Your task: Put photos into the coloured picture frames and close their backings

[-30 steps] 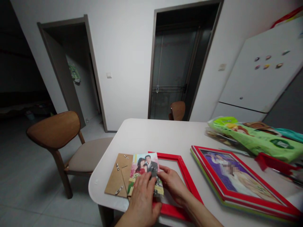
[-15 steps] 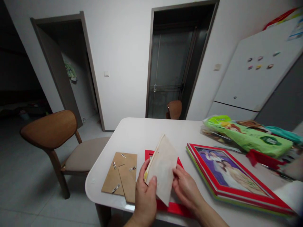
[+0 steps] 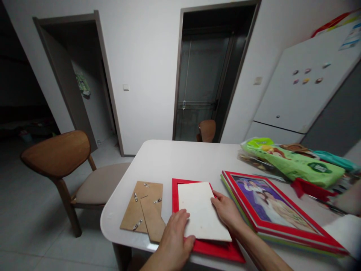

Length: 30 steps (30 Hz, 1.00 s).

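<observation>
- Left grip [image 3: 175, 236], half open, touched the white card [image 3: 201, 210].
- Right grip [image 3: 228, 213] curled at its right edge, pinch unclear.
- Open worktop [image 3: 186, 158] lay beyond the red frame [image 3: 217, 250].

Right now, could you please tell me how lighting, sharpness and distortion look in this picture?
In the head view throughout: the far-left room sinks into shadow; the white sheet is bright and clean-edged; the green bag looks soft; the fridge leans, probably lens distortion.

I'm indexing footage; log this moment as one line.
left hand: on white sheet | right hand: at its right edge | red frame: beneath sheet | brown board: left of frame
</observation>
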Tool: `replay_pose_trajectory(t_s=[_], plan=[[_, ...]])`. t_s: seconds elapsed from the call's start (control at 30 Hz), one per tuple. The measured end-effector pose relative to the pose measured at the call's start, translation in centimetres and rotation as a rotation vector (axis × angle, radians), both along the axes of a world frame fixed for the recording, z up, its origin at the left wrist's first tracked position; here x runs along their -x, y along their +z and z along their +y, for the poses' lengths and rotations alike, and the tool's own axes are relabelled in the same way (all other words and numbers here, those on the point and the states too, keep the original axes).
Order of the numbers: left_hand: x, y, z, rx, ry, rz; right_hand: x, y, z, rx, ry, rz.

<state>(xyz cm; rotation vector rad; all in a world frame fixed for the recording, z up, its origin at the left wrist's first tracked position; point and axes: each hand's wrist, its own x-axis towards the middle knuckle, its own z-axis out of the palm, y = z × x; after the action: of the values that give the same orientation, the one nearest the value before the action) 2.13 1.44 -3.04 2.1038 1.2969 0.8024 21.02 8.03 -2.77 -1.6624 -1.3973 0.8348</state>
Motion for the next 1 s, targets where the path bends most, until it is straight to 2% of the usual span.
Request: replay_pose_trajectory(t_s=[0.23,0.37,0.47,0.53,0.6,0.7,0.77,0.9,1.0], plan=[[-0.1,0.7,-0.3,-0.041,-0.070,0.212,0.1,0.6,0.0,-0.067,0.011,-0.367],[-0.8,1.2,-0.3,-0.030,-0.050,0.255,0.3,0.3,-0.3,-0.083,-0.031,-0.540],[-0.2,1.3,-0.3,-0.041,-0.065,0.255,0.4,0.0,-0.6,-0.085,-0.037,-0.682],[1.4,1.2,-0.2,-0.063,-0.062,0.243,0.9,0.2,-1.0,-0.108,-0.007,-0.734],[4.0,1.0,0.0,-0.091,0.004,0.245,2.2,0.6,-1.7,-0.168,0.071,-0.685],[8.6,0.5,0.4,-0.080,0.184,0.336,5.9,1.5,-3.2,-0.259,0.293,-0.557],[11.3,0.0,0.3,-0.060,0.270,0.407,9.0,1.9,-4.2,-0.280,0.423,-0.544],[14.0,-1.1,-0.5,-0.096,0.249,0.446,14.0,1.6,-5.1,-0.279,0.486,-0.628],[14.7,-2.0,-1.1,-0.174,0.210,0.429,15.4,0.7,-4.9,-0.262,0.471,-0.601]])
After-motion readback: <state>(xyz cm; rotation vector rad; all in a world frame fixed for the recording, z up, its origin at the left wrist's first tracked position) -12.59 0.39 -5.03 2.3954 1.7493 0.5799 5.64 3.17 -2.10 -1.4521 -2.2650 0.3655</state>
